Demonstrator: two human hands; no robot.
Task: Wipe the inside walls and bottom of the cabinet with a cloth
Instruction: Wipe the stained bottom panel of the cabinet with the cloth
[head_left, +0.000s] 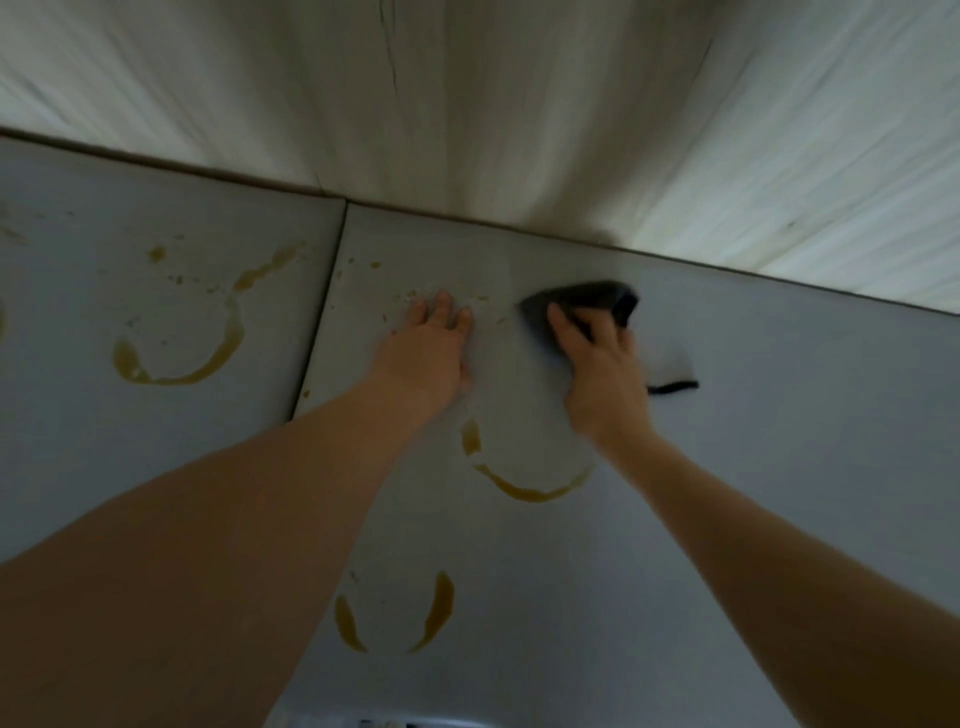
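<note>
On the cabinet bottom (779, 467), left to right | yellow-brown ring stains (176, 364) left unwiped | left hand (431, 348) laid flat, fingers straight, likely as a brace | dark cloth (587, 299) bunched near the back wall (519, 104), gripped under curled fingers of right hand (597, 358), apparently mid-wipe | image blurred.

A home cupboard's inside: stained grey shelf liner (727, 467) against pale wood-grain back wall (519, 104).
</note>
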